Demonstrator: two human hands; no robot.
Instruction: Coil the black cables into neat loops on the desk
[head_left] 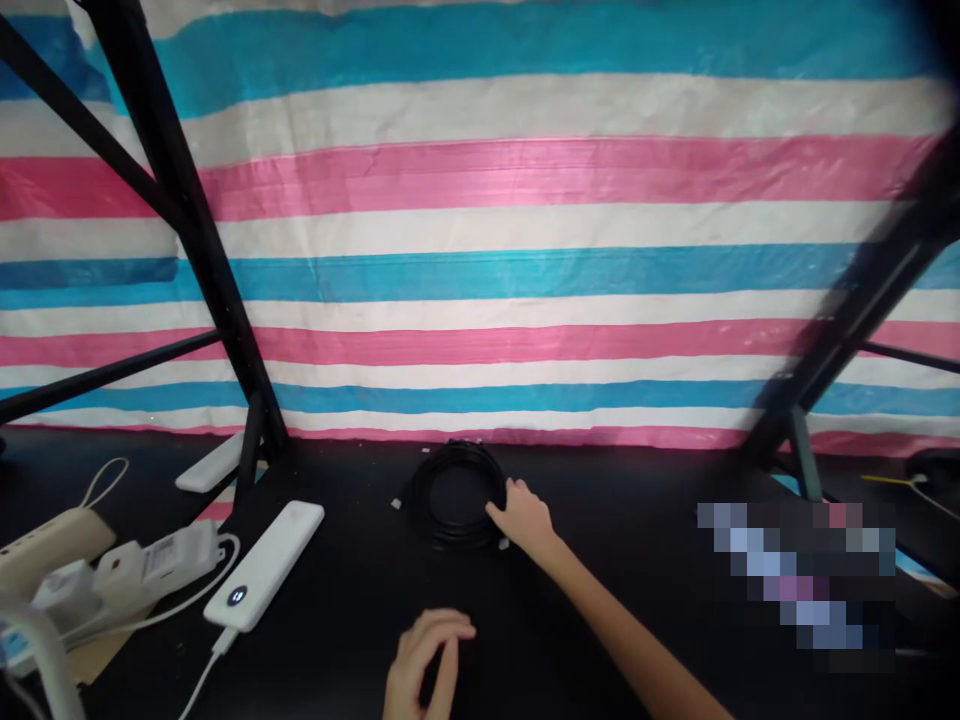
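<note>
A coil of black cable (428,524) lies on the black tabletop, with small white pieces at several places round its edge. My right hand (525,515) reaches in from the lower right and grips the right side of the coil, thumb on the near part of the ring and fingers bent behind it. Nearer to me, below the coil and apart from it, is my left hand (426,655). Its fingers are loosely curved above the thumb, with a gap between them, and nothing shows in it.
To the left lies a white power bank (266,565) with a lit display and a white cable plugged in. Beyond it are plugged-in white chargers (124,580) and another white slab (214,463). Black frame legs (202,240) stand either side before a striped sheet (510,270). A pixelated patch covers the right.
</note>
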